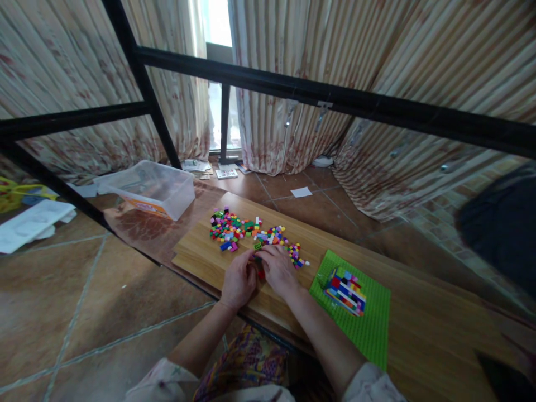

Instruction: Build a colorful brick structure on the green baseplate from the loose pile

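Note:
My left hand (239, 280) and my right hand (278, 269) meet over the wooden board, fingers closed together. At their fingertips shows a small lime-green toy brick (257, 245) with dark marks; both hands seem to pinch it. A bit of red (262, 275) peeks out below the fingers, too hidden to make out. Just beyond the hands spreads a pile of small coloured bricks (230, 226), which runs on to the right as a second cluster (295, 252). Right of my right forearm lies a green baseplate (377, 329), bearing a multicoloured brick structure (347, 291).
The wooden board (201, 248) rests on a black-framed table. A clear plastic bin (180, 192) stands at its far left end. A black metal rail (259, 75) crosses in front of the curtains (285, 134). White trays (36, 223) and papers (301, 192) lie on the tiled floor.

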A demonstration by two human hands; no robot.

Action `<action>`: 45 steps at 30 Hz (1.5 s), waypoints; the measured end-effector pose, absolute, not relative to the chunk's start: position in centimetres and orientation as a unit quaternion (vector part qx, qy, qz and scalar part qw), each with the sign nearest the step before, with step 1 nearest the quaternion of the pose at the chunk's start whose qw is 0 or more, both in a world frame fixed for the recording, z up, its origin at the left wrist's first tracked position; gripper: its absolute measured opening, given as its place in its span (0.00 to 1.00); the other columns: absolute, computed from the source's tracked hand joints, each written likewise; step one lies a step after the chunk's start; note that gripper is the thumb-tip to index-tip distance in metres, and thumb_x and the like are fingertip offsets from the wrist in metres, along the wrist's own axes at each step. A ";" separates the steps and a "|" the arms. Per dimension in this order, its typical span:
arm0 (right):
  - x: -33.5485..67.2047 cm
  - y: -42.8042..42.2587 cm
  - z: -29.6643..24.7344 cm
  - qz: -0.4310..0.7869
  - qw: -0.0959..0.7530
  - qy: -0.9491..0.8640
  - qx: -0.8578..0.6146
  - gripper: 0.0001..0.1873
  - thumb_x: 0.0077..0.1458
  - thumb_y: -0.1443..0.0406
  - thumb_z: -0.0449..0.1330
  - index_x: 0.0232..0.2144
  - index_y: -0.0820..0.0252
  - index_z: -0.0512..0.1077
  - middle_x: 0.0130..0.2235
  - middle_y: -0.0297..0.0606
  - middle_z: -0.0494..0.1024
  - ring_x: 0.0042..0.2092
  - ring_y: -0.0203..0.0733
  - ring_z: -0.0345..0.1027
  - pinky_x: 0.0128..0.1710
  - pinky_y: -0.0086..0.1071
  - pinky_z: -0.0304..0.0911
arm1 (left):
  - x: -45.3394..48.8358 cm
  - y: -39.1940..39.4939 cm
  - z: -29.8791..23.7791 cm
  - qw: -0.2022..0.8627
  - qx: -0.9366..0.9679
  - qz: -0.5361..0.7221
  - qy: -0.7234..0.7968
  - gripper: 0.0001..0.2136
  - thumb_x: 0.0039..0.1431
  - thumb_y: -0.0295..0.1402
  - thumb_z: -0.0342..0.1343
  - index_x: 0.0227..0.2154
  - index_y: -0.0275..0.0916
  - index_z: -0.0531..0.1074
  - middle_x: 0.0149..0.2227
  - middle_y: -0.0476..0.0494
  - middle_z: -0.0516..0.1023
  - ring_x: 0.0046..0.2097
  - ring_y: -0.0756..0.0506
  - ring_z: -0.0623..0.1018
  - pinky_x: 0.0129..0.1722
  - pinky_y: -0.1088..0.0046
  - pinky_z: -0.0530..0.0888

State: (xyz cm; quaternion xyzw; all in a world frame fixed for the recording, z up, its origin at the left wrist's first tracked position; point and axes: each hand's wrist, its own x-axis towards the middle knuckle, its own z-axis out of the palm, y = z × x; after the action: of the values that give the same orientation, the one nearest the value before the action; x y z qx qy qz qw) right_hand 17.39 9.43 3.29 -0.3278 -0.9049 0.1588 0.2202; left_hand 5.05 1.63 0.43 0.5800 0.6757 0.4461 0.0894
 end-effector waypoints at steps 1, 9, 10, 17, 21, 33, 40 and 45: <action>17.3 9.5 3.3 0.159 0.215 -0.907 -0.324 0.16 0.58 0.71 0.52 0.43 0.54 0.76 0.43 0.40 0.76 0.48 0.47 0.62 0.48 0.41 0.60 | 5.0 1.6 0.4 0.089 0.580 0.446 0.676 0.18 0.57 0.23 0.47 0.51 0.39 0.66 0.43 0.41 0.76 0.46 0.44 0.76 0.49 0.63 0.73; 18.3 9.4 3.0 0.161 0.236 -0.890 -0.355 0.12 0.57 0.70 0.54 0.38 0.54 0.76 0.40 0.40 0.76 0.45 0.47 0.64 0.48 0.43 0.61 | 5.1 1.6 0.5 0.100 0.578 0.443 0.678 0.16 0.57 0.24 0.48 0.48 0.39 0.68 0.41 0.41 0.77 0.45 0.44 0.76 0.47 0.62 0.74; 18.5 9.2 3.1 0.170 0.256 -0.879 -0.365 0.12 0.58 0.69 0.54 0.39 0.54 0.76 0.41 0.40 0.76 0.46 0.47 0.64 0.49 0.43 0.61 | 5.1 1.6 0.6 0.099 0.580 0.444 0.676 0.16 0.56 0.24 0.48 0.48 0.39 0.68 0.40 0.42 0.77 0.44 0.44 0.76 0.47 0.63 0.74; 20.4 5.8 5.1 0.474 0.436 -0.630 -0.434 0.11 0.55 0.59 0.59 0.38 0.55 0.77 0.40 0.39 0.79 0.42 0.43 0.73 0.47 0.41 0.68 | 5.0 1.6 0.6 0.089 0.594 0.432 0.673 0.14 0.57 0.25 0.47 0.46 0.39 0.69 0.38 0.43 0.77 0.42 0.45 0.76 0.44 0.66 0.74; 23.9 3.5 5.8 0.659 0.468 -0.398 -0.434 0.11 0.48 0.59 0.65 0.36 0.55 0.78 0.36 0.35 0.81 0.38 0.42 0.76 0.47 0.43 0.70 | 4.8 1.8 0.4 0.082 0.607 0.426 0.666 0.14 0.56 0.24 0.48 0.43 0.40 0.71 0.39 0.43 0.78 0.42 0.45 0.76 0.44 0.65 0.74; 36.5 2.3 5.2 0.538 0.532 -0.343 -0.556 0.15 0.43 0.59 0.69 0.36 0.54 0.79 0.39 0.35 0.81 0.36 0.38 0.76 0.41 0.34 0.73 | 4.6 2.0 0.4 0.054 0.624 0.409 0.664 0.10 0.59 0.26 0.47 0.40 0.40 0.71 0.38 0.43 0.78 0.41 0.44 0.77 0.44 0.65 0.74; 38.2 4.6 4.7 0.341 0.481 -0.474 -0.654 0.21 0.48 0.51 0.62 0.37 0.60 0.77 0.37 0.42 0.80 0.35 0.45 0.76 0.38 0.38 0.71 | 4.5 2.1 0.3 0.037 0.631 0.401 0.663 0.10 0.58 0.27 0.48 0.39 0.39 0.71 0.38 0.43 0.78 0.41 0.44 0.77 0.43 0.66 0.74; 38.3 5.8 4.4 0.235 0.415 -0.596 -0.646 0.20 0.51 0.52 0.58 0.40 0.59 0.76 0.41 0.43 0.79 0.41 0.46 0.73 0.44 0.40 0.68 | 4.5 2.1 0.4 0.037 0.632 0.402 0.662 0.09 0.58 0.27 0.48 0.39 0.39 0.71 0.37 0.43 0.78 0.40 0.44 0.77 0.43 0.66 0.74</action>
State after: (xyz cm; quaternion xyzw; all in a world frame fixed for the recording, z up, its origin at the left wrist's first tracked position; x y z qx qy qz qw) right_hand 38.29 5.75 4.36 -0.6462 -0.5958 0.2350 0.4150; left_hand 4.48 2.13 0.42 0.6319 0.6617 0.4019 0.0372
